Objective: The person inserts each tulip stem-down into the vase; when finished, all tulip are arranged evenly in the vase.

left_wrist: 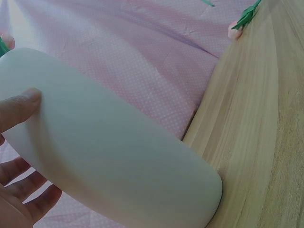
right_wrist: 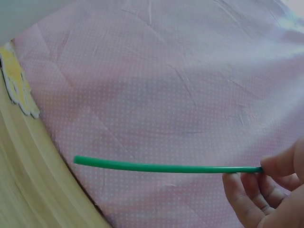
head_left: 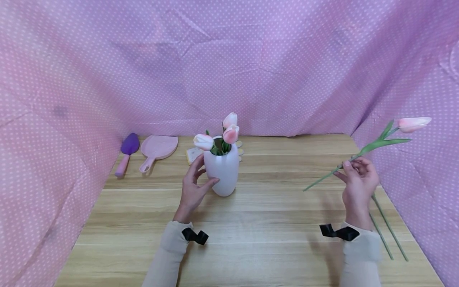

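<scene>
A white vase (head_left: pixel 225 173) stands upright on the wooden table, holding several pink-and-white tulips (head_left: pixel 230 134). My left hand (head_left: pixel 193 193) grips it from the left side, thumb across the front and fingers round the back; the left wrist view shows the thumb pressed on the vase wall (left_wrist: pixel 109 137). Off to the right, my right hand (head_left: pixel 361 185) pinches another tulip (head_left: pixel 414 124) by its green stem, above the table. Its bloom points to the upper right and the bare stem end (right_wrist: pixel 142 167) slopes down toward the vase.
Two green stems (head_left: pixel 389 227) lie on the table beside my right forearm. A purple trowel (head_left: pixel 130 144) and a pink dustpan-like scoop (head_left: pixel 159 147) lie at the back left. Behind the vase is a partly hidden flat card (head_left: pixel 193 154). Pink dotted cloth (head_left: pixel 251 71) surrounds the table.
</scene>
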`<action>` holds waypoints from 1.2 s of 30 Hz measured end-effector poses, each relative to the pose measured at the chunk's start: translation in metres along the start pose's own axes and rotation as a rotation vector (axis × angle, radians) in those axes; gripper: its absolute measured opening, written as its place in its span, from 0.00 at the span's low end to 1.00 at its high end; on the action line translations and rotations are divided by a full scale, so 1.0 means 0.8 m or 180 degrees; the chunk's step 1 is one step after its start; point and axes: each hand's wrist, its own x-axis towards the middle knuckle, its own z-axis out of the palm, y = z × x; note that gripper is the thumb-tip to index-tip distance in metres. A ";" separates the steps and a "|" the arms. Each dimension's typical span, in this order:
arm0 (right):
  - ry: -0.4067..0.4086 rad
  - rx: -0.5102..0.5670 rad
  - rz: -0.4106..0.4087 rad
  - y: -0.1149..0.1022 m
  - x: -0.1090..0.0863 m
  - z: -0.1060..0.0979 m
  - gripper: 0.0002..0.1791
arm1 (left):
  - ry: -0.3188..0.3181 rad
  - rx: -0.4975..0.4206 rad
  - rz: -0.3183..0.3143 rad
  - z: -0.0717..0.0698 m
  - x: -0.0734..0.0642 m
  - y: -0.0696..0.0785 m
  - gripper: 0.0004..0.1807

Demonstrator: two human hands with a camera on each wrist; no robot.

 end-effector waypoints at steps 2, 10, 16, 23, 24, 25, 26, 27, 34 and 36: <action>0.0026 0.0155 -0.0023 0.001 -0.001 0.006 0.11 | -0.0001 0.0009 -0.0008 0.000 0.000 0.000 0.45; 0.0000 0.0649 -0.0199 0.003 -0.001 0.028 0.13 | -0.0003 0.0021 -0.0043 0.000 0.000 0.001 0.45; 0.0014 0.0861 -0.0298 0.005 -0.002 0.050 0.14 | -0.0008 0.0016 -0.0058 0.000 0.000 0.001 0.45; 0.0003 0.1013 -0.0370 0.003 -0.007 0.078 0.14 | -0.0014 -0.0003 -0.0049 0.000 0.000 0.001 0.45; 0.0001 0.1046 -0.0376 0.003 -0.008 0.082 0.14 | -0.0011 -0.0007 -0.0044 0.000 0.000 0.001 0.45; -0.0001 0.1080 -0.0375 0.002 -0.009 0.086 0.14 | -0.0008 -0.0009 -0.0042 0.000 0.000 0.001 0.45; 0.0003 0.1117 -0.0373 0.002 -0.011 0.090 0.14 | -0.0008 -0.0016 -0.0036 0.000 0.000 0.001 0.45; 0.0010 0.1143 -0.0371 0.002 -0.012 0.094 0.14 | -0.0006 -0.0020 -0.0033 0.000 0.000 0.001 0.45; -0.0013 0.1339 -0.0407 0.000 -0.025 0.124 0.14 | -0.0004 -0.0009 -0.0055 0.000 0.000 0.001 0.44; -0.0083 0.1343 -0.0424 0.001 -0.029 0.133 0.14 | -0.0004 -0.0004 -0.0057 0.000 0.000 0.002 0.44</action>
